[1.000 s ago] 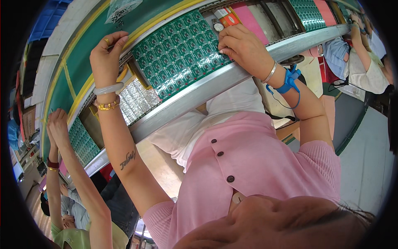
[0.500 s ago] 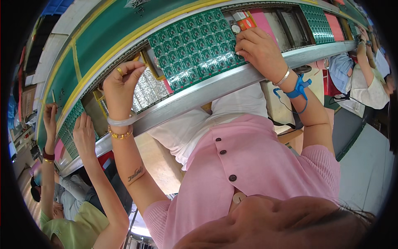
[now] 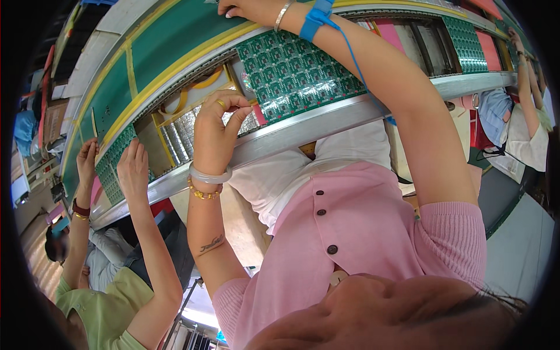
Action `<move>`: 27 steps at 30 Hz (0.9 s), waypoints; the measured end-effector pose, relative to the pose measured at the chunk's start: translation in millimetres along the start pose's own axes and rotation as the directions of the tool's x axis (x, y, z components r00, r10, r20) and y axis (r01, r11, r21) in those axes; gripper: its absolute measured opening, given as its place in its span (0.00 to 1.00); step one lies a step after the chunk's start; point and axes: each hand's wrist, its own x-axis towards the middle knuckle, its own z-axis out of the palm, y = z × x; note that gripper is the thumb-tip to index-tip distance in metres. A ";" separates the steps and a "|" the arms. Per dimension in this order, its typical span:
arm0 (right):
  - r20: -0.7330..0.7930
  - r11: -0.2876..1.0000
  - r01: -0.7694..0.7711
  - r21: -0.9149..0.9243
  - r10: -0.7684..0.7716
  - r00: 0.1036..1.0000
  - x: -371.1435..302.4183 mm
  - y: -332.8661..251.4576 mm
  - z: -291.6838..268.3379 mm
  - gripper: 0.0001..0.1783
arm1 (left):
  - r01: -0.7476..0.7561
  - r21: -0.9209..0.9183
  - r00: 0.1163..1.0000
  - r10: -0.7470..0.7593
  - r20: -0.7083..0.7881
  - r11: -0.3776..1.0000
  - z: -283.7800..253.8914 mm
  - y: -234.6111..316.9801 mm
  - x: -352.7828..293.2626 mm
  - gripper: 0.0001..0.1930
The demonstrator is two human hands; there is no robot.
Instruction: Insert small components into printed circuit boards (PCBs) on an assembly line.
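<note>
A panel of green circuit boards (image 3: 297,76) lies across the rails in front of me. My left hand (image 3: 219,125) is over the near rail, just left of the panel's corner. Its thumb and forefinger are pinched together; what they hold, if anything, is too small to make out. My right arm stretches over the panel's right part and hides some of it. At the top edge of the view, my right hand (image 3: 248,10) is over the green bench top (image 3: 175,44), fingers drawn together beside a small greyish thing. The picture's edge cuts off part of that hand.
A metal rail (image 3: 315,125) runs along my side of the line. Foil-covered plates (image 3: 181,137) show in the left gap. Another circuit-board panel (image 3: 465,44) lies farther right. At left, a co-worker's hands (image 3: 134,166) are over another panel. A blue wrist strap's cord hangs from my right arm.
My right hand has left the panel's right edge and reached up and left across to the green bench. My left hand, still pinched, appears farther right and lower; the whole view has shifted somewhat.
</note>
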 end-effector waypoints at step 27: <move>-0.218 0.994 0.107 0.014 -0.101 0.971 -103.5 -61.9 -100.4 0.05 | -0.289 0.587 0.954 0.279 0.110 0.756 39.7 21.3 18.9 0.03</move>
